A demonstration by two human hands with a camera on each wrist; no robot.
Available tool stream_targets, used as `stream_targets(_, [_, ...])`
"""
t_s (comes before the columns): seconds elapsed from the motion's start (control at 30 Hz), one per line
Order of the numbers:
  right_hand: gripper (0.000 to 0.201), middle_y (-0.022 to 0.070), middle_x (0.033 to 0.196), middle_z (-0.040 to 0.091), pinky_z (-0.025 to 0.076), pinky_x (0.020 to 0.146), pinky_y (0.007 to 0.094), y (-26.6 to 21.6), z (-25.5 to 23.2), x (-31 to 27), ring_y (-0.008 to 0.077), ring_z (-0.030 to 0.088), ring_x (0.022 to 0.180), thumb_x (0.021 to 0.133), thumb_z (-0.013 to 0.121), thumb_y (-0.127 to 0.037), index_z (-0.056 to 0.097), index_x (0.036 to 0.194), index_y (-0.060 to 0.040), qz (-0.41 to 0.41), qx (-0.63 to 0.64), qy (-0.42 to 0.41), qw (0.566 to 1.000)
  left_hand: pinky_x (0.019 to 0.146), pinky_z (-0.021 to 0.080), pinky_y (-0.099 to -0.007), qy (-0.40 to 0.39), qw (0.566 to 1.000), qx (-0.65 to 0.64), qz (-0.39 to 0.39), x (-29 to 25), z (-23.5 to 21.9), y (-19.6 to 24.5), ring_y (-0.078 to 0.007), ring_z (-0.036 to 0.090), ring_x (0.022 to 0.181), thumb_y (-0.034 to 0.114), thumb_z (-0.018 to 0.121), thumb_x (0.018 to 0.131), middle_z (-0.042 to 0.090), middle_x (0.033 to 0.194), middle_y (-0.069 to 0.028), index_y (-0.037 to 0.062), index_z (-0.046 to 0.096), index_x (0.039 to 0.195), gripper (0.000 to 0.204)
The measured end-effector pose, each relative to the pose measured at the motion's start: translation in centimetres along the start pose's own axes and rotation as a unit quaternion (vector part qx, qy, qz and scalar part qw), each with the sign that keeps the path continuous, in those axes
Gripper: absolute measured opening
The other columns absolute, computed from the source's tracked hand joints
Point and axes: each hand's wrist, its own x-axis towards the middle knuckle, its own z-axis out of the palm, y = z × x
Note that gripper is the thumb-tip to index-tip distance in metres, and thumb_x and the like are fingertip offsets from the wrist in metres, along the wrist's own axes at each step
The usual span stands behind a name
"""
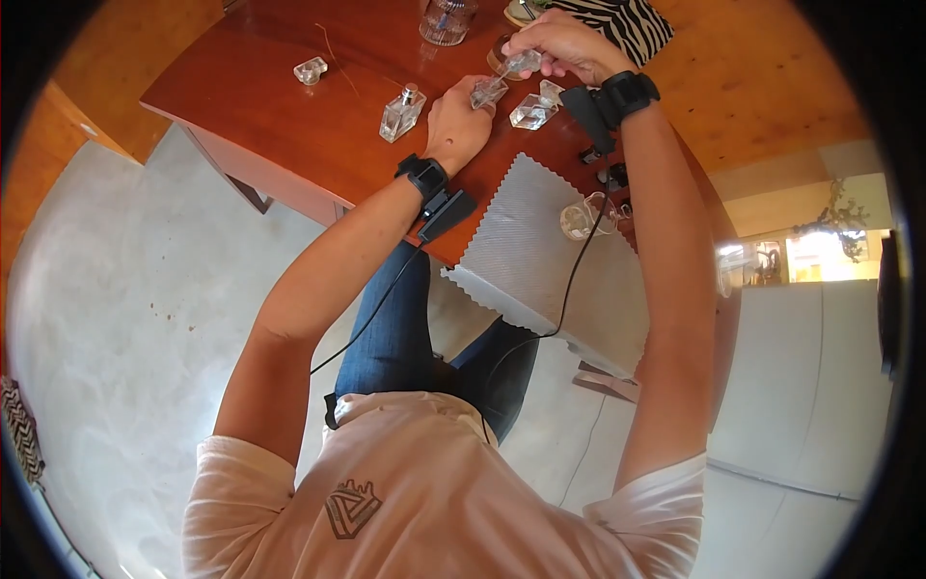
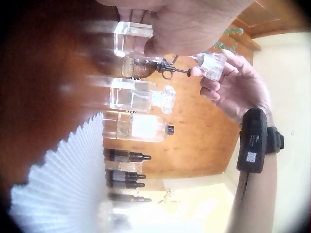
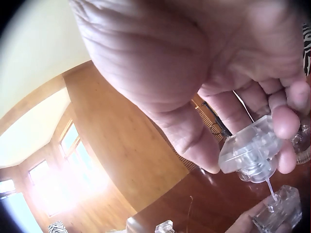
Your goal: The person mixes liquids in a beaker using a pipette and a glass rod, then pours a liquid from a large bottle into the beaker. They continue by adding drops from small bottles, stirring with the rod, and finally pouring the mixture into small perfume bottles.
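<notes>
My left hand grips a small clear glass perfume bottle low over the wooden table. With its fingertips my right hand pinches a clear faceted cap, which has a spray pump in it. From the pump a thin dip tube runs down to the mouth of the bottle. Left of the left hand stands another perfume bottle with a bare silver sprayer. A loose clear cap lies farther left. Right of the hands is a capped clear bottle.
A white scalloped cloth hangs over the table's front edge, with a glass cup on it. Several dark dropper bottles line the right side. A ribbed glass and a zebra-striped cloth are at the back.
</notes>
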Motion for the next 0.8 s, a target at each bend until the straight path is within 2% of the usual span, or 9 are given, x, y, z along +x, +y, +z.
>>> stream_targets(0.07, [0.031, 0.0041, 0.081, 0.069, 0.039, 0.048, 0.0205, 2.2, 0.1, 1.7, 0.0060, 0.052, 0.055, 0.085, 0.074, -0.028, 0.076, 0.100, 0.0002, -0.029, -0.064, -0.011, 0.997, 0.094, 0.050, -0.0426, 0.003, 1.000, 0.006, 0.004, 0.1, 0.0, 0.0, -0.0378, 0.067, 0.109, 0.018, 0.063, 0.092, 0.072, 0.113, -0.0214, 0.0078, 0.064, 0.130, 0.039])
stream_targets(0.1, [0.031, 0.0055, 0.074, 0.069, 0.037, 0.040, 0.0229, 2.5, 1.0, 1.9, 0.0079, 0.053, 0.047, 0.083, 0.074, -0.029, 0.077, 0.093, 0.0005, -0.047, -0.059, 0.015, 0.997, 0.094, 0.050, -0.0427, 0.001, 1.000, 0.009, 0.000, 0.0, 0.0, 0.1, -0.0383, 0.067, 0.109, 0.018, 0.063, 0.092, 0.072, 0.114, -0.0220, 0.0074, 0.063, 0.130, 0.039])
stream_targets(0.23, [0.029, 0.0050, 0.070, 0.066, 0.037, 0.041, 0.0237, 3.4, 2.4, 2.1, 0.0087, 0.052, 0.048, 0.083, 0.074, -0.027, 0.076, 0.085, 0.0012, -0.064, -0.068, -0.003, 0.996, 0.094, 0.050, -0.0436, -0.004, 1.000, 0.009, 0.002, 0.0, -0.2, 0.2, -0.0405, 0.066, 0.109, 0.018, 0.063, 0.092, 0.071, 0.113, -0.0241, 0.0054, 0.062, 0.131, 0.041])
stream_targets(0.37, [0.028, 0.0024, 0.064, 0.059, 0.037, 0.042, 0.0245, 3.6, 3.8, 1.9, 0.0085, 0.052, 0.048, 0.084, 0.074, -0.025, 0.075, 0.086, 0.0022, -0.060, -0.061, 0.005, 0.996, 0.094, 0.050, -0.0448, -0.012, 1.000, 0.009, -0.007, 0.0, -0.4, 0.5, -0.0419, 0.066, 0.109, 0.017, 0.064, 0.091, 0.071, 0.113, -0.0254, 0.0026, 0.062, 0.130, 0.042])
stream_targets(0.47, [0.030, 0.0089, 0.067, 0.066, 0.045, 0.048, 0.0339, 4.3, 3.9, 2.4, 0.0171, 0.057, 0.054, 0.082, 0.079, -0.030, 0.076, 0.083, -0.0002, -0.050, -0.077, 0.043, 0.995, 0.094, 0.050, -0.0455, -0.009, 1.000, 0.002, -0.006, 0.0, -0.4, 0.4, -0.0427, 0.066, 0.109, 0.017, 0.064, 0.091, 0.071, 0.113, -0.0256, 0.0016, 0.061, 0.130, 0.042])
stream_targets(0.57, [0.025, 0.0076, 0.073, 0.066, 0.051, 0.060, 0.0314, 3.6, 4.3, 1.1, 0.0166, 0.065, 0.067, 0.085, 0.074, -0.022, 0.075, 0.096, 0.0006, -0.107, -0.172, 0.131, 0.970, 0.094, 0.050, -0.0461, 0.001, 1.000, 0.010, 0.011, 0.0, -0.2, 0.1, -0.0430, 0.066, 0.109, 0.016, 0.064, 0.091, 0.071, 0.113, -0.0254, 0.0013, 0.062, 0.129, 0.041])
stream_targets(0.67, [0.024, 0.0136, 0.081, 0.071, 0.054, 0.073, 0.0382, 4.5, 4.5, 1.6, 0.0252, 0.070, 0.080, 0.083, 0.073, -0.020, 0.074, 0.097, 0.0005, -0.204, -0.252, 0.148, 0.934, 0.093, 0.050, -0.0464, 0.014, 0.999, 0.006, 0.029, 0.2, 0.0, -0.4, -0.0436, 0.066, 0.108, 0.014, 0.065, 0.091, 0.071, 0.112, -0.0250, 0.0015, 0.062, 0.128, 0.039])
stream_targets(0.77, [0.026, 0.0180, 0.087, 0.073, 0.055, 0.079, 0.0414, 4.8, 5.5, 2.1, 0.0318, 0.071, 0.084, 0.082, 0.072, -0.019, 0.073, 0.098, 0.0012, -0.183, -0.280, 0.198, 0.921, 0.092, 0.051, -0.0470, 0.023, 0.999, -0.003, 0.042, 0.1, 0.2, -0.4, -0.0446, 0.066, 0.107, 0.013, 0.065, 0.091, 0.071, 0.109, -0.0256, 0.0023, 0.063, 0.126, 0.037])
stream_targets(0.8, [0.026, 0.0178, 0.089, 0.073, 0.055, 0.079, 0.0413, 4.2, 5.5, 1.8, 0.0322, 0.071, 0.085, 0.082, 0.073, -0.020, 0.073, 0.099, 0.0005, -0.173, -0.293, 0.188, 0.921, 0.091, 0.051, -0.0475, 0.031, 0.998, -0.004, 0.052, 0.2, 0.3, -0.6, -0.0450, 0.066, 0.106, 0.012, 0.065, 0.090, 0.071, 0.107, -0.0262, 0.0031, 0.064, 0.125, 0.037])
